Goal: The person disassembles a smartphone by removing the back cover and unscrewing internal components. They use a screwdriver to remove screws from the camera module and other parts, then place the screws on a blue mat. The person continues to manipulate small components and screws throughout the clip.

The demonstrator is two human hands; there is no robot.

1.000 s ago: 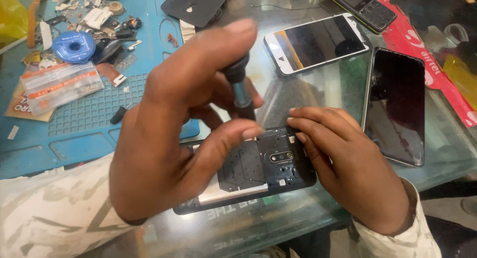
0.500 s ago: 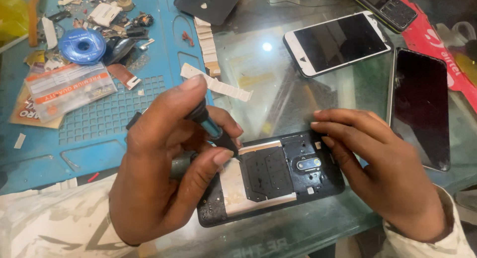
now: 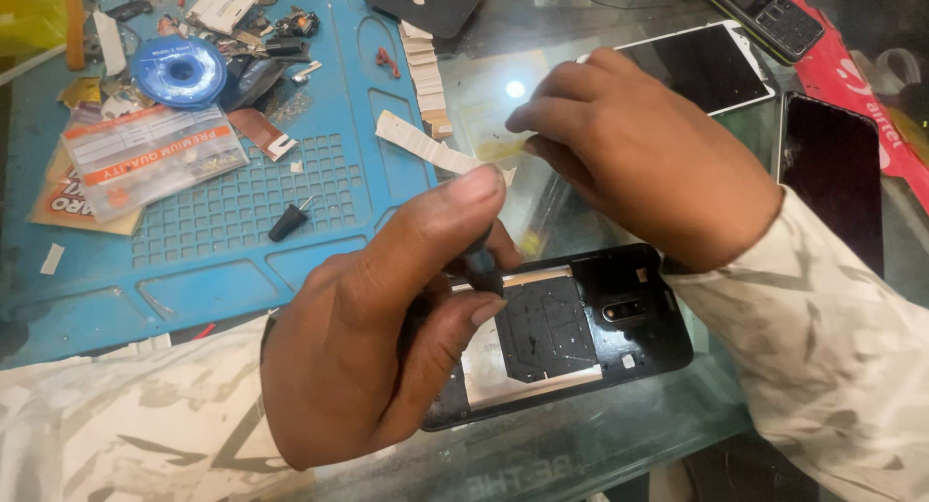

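Gripping screwdriver point(image 3: 476, 262), left hand point(image 3: 387, 338) over opened phone point(image 3: 571, 338); right hand point(image 3: 644, 159) loosely curled, empty.

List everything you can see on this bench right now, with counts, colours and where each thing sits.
opened black phone: one, black, near centre on glass
dark screwdriver: one, in left hand, tip over opened phone
white-framed phone: one, top right
black glass-faced phone: one, right edge
blue work mat: one, left
blue tape roll: one, on mat, top left
white strips: several, mat's right edge
left hand: grips screwdriver
right hand: fingertips pinched above the glass
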